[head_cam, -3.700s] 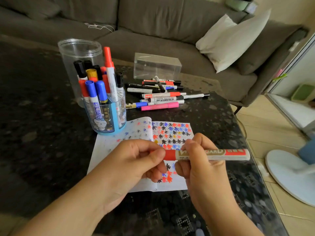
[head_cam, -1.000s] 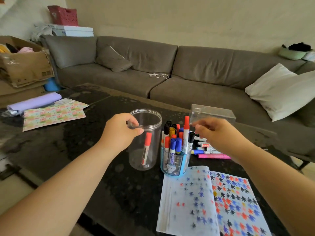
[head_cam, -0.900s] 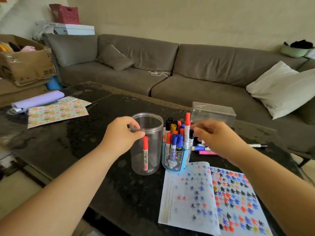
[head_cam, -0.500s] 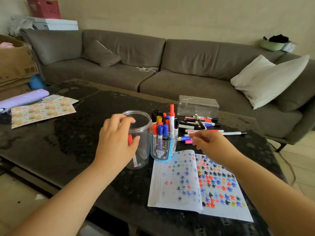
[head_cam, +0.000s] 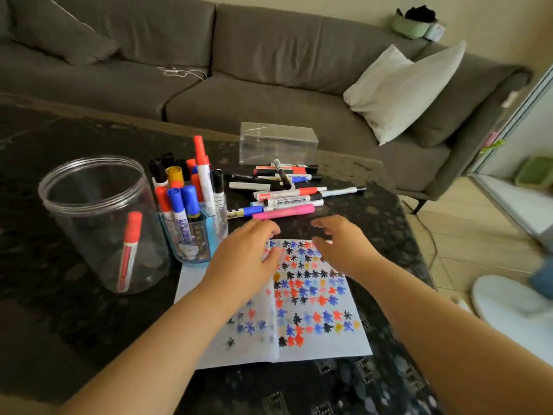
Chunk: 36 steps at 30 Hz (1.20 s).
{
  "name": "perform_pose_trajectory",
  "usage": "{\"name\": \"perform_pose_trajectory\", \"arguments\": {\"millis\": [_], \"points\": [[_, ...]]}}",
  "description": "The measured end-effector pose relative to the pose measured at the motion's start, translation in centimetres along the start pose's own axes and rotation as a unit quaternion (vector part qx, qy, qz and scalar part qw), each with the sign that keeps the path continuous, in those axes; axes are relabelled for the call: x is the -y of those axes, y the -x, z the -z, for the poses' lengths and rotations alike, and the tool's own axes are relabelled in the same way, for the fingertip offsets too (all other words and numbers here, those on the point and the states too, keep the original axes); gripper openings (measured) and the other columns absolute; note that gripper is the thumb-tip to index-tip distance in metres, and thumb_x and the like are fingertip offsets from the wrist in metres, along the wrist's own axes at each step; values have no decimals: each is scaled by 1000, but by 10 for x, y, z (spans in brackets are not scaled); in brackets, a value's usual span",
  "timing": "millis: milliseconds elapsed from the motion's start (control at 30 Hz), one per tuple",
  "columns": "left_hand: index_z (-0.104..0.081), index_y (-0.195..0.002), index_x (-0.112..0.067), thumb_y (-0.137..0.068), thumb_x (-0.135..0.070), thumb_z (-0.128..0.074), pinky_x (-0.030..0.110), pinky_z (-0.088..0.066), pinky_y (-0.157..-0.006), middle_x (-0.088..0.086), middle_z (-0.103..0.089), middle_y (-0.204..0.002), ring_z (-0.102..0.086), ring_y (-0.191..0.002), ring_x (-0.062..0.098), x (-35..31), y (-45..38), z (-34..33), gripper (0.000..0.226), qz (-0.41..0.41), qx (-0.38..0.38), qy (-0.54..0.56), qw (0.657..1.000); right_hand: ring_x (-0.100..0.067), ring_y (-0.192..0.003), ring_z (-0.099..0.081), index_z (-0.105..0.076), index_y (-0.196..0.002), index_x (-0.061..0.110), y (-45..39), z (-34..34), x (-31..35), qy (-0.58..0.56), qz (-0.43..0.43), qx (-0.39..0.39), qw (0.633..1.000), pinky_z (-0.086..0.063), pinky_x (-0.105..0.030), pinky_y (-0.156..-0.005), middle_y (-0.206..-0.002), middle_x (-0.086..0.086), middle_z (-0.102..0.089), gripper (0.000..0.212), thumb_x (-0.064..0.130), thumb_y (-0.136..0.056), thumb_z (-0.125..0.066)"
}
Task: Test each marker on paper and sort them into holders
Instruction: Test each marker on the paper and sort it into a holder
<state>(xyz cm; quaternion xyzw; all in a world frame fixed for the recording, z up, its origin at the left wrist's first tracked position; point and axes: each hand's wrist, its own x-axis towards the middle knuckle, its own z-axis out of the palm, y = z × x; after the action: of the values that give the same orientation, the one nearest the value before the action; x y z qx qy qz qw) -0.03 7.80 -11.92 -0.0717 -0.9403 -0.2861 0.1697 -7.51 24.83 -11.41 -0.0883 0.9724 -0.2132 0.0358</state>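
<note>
Both hands were over the top edge of the paper (head_cam: 314, 333), mid-frame, empty. Left hand (head_cam: 244, 259) hovered w/ fingers loosely curled, holding nothing; right hand (head_cam: 341, 245) likewise, fingers relaxed & slightly bent, pointing toward upper left of the frame. Whether either touched the sheet couldn't be told.

Paper lay open on the dark table (head_cam: 59, 319), lower centre, covered w/ small star-like blots in red, blue, black & a few yellow.

Clear jar (head_cam: 98, 223) stood at mid-left, upright, w/ one red marker (head_cam: 128, 250) inside, cap up, leaning against the wall. Just right of the jar, touching or nearly so, stood the blue holder (head_cam: 199, 241), packed w/ upright markers: blue, red, black & yellow caps; one tall red-capped marker (head_cam: 203, 175) stuck out above the rest.

Loose pile of markers (head_cam: 284, 190) lay on the table above the hands, centre frame, mostly horizontal. Pink marker (head_cam: 282, 211) was the nearest row, just above the fingertips, apart from them. Clear box (head_cam: 278, 143) sat behind the pile.

Grey sofa (head_cam: 239, 55) ran across the top of the frame, w/ a white cushion (head_cam: 401, 88) at upper right.
</note>
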Motion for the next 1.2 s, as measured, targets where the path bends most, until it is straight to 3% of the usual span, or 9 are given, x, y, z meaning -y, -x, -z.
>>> {"name": "perform_pose_trajectory", "arguments": {"millis": [133,333,500,633,800,933,1033,1100,1200], "points": [[-56,-119,-20,-90,-25,-55,18,-41,-80,-6,-56,-115,-54,-98,8,5,-13,-23,29,37,-4,29,999,-22,-135,-33,-41,-140,21,-47,-12,-1,79,76,-15,994,-33,-35,-108,-147,-1,-37,45,17,-96,-49],[-57,-116,-22,-89,-25,-56,7,-39,-71,-14,-53,-104,-50,-86,0,14,-15,-35,27,59,-7,53,997,-26,-131,-31,-42,-135,25,-92,-34,-1,239,101,-1,966,-21,-45,-109,-138,-2,-41,42,23,-95,-50],[-58,-110,-25,-88,-21,-57,5,-39,-68,-15,-55,-100,-54,-83,-1,14,-12,-29,22,79,-3,79,994,-26,-124,-36,-44,-131,26,-74,-29,-8,280,125,9,952,-26,-41,-104,-131,-3,-42,37,34,-95,-48],[-61,-102,-26,-87,-21,-58,10,-42,-67,-16,-59,-92,-55,-79,-2,3,-7,-13,16,79,-21,94,992,-16,-84,-59,-54,-112,24,-21,-1,-5,102,95,24,990,-51,-31,-74,-98,5,-61,26,36,-90,-59],[-63,-94,-27,-86,-22,-61,6,-42,-63,-16,-60,-83,-54,-80,-6,-21,9,8,10,106,-40,150,982,-4,-66,-59,-64,-81,27,60,29,-6,-199,11,-27,980,-47,-9,-53,-78,11,-64,16,22,-75,-78],[-65,-84,-29,-84,-23,-64,6,-44,-61,-11,-65,-78,-59,-74,-2,-46,26,12,6,168,18,231,958,-23,-80,-65,-72,-81,21,104,34,-8,-414,-30,4,910,-56,-30,-72,-85,-7,-69,30,33,-56,-84],[-67,-79,-26,-81,-28,-68,32,-56,-71,-4,-70,-70,-66,-67,11,-59,38,7,3,210,133,291,924,-36,-99,-64,-74,-87,14,126,26,-8,-527,-18,1,850,-49,-49,-94,-96,-16,-70,39,38,-57,-78],[-68,-78,-26,-81,-33,-67,36,-54,-71,-3,-70,-71,-65,-66,12,-64,47,0,8,219,174,277,919,-28,-97,-66,-71,-95,13,133,13,-9,-542,-22,-26,839,-49,-45,-95,-96,-11,-72,37,40,-71,-66],[-66,-82,-32,-87,-40,-59,31,-52,-73,-10,-67,-84,-62,-79,10,-61,46,-9,11,229,137,265,926,-15,-71,-65,-63,-100,14,137,-3,-5,-563,-64,1,824,-54,-33,-78,-74,-2,-67,33,39,-86,-48]]}}
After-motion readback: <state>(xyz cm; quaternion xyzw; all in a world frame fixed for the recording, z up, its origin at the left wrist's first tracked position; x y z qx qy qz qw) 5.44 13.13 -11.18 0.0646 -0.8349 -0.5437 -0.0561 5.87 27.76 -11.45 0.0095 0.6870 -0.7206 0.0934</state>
